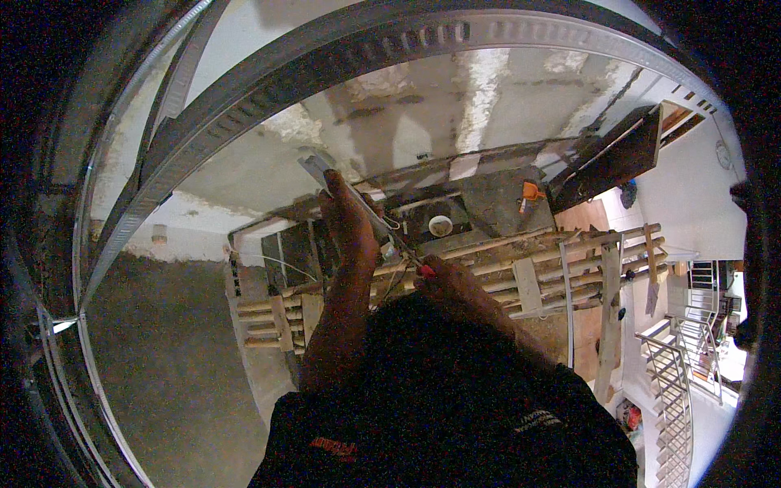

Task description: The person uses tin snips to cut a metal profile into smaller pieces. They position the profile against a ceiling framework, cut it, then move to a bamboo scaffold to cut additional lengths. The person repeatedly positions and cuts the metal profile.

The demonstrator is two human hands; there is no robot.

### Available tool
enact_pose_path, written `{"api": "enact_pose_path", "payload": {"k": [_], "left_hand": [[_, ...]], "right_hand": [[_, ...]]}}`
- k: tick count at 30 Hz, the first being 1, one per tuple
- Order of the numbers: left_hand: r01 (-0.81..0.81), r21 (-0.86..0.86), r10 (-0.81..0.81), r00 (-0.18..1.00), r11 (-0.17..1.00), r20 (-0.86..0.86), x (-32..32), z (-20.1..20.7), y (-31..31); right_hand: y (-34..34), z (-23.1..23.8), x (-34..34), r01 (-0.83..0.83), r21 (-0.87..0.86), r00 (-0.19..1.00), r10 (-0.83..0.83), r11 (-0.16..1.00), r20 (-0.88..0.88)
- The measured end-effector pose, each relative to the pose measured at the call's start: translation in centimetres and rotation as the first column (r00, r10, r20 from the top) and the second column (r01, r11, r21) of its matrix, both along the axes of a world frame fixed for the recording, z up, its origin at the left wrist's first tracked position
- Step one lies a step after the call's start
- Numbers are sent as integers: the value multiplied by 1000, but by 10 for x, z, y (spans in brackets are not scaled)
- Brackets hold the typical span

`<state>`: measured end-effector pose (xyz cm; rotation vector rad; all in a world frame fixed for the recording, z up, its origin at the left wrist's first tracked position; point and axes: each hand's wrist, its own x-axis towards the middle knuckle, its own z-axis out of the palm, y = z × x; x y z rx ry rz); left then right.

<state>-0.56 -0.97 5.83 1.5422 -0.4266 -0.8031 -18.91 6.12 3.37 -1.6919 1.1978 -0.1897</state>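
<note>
My left hand [348, 218] is wrapped round a thin, pale metal strip [312, 168] in front of my chest. The strip slants from its far upper-left end down toward my right hand. Lower and to the right, my right hand [452, 283] is closed on a red-handled tool [425, 271]. The tool's working end is by the lower part of the strip, but its kind is too small and blurred to make out. A thin white loop [392, 223] shows beside the strip.
A slotted metal channel [268, 102] arches across the upper view. Below me lies a platform of wooden poles [496, 244] and planks. A white bucket [440, 225] and an orange object [533, 192] are farther off. A metal stair railing [669, 366] stands at the right.
</note>
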Motion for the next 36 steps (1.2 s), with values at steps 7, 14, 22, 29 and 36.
{"api": "enact_pose_path", "payload": {"k": [7, 14, 22, 29, 36], "left_hand": [[-7, 78, 7, 1000, 997, 4, 0, 7, -1], [17, 56, -18, 1000, 998, 6, 0, 4, -1], [5, 17, -4, 998, 1000, -62, 2, -4, -6], [112, -248, -191, 928, 962, -321, 4, 14, 5], [98, -191, -142, 963, 977, -230, 15, -5, 8]], "right_hand": [[2, -16, -5, -3, -92, 990, 16, 996, 140], [1, -13, -4, 6, -2, 993, -6, 1000, 116], [5, -18, -2, 33, -3, 996, -33, 999, 84], [3, -41, 2, 75, 736, 720, -547, 673, 427], [-2, -8, -11, -74, 646, 830, -313, 760, 462]]}}
